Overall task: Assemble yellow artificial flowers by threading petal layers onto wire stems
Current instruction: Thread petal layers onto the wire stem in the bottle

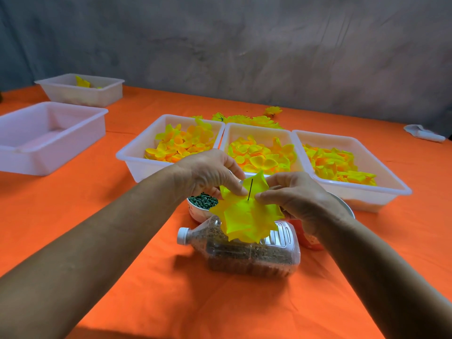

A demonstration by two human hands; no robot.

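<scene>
1. Above the bottle [244, 250], both hands pinched a yellow petal layer [244, 214] pierced by the wire stem [250, 189]: left hand [210, 173], right hand [296, 196].
2. Threading step; next, apparently, sliding the layer down.
3. Three petal trays [137, 165]; two other trays [49, 152]; one cup of green pieces [201, 200].

Plastic, cloth and thin wire, mostly matt.

Matt orange cloth over the table [244, 302], faintly creased. Upon it, a clear glossy plastic bottle [247, 250] with ribbed walls and a white cap, packed with grainy brown bits. Just behind the bottle, matt yellow fabric petals [244, 216] pierced by a thin dark wire [250, 189], and a cup [199, 211] of dull green plastic pieces. Further behind the bottle, smooth, milky, semi-translucent plastic trays [137, 165] heaped with soft yellow-orange cloth petals. Rough, blotchy grey wall [244, 57] beyond.
</scene>
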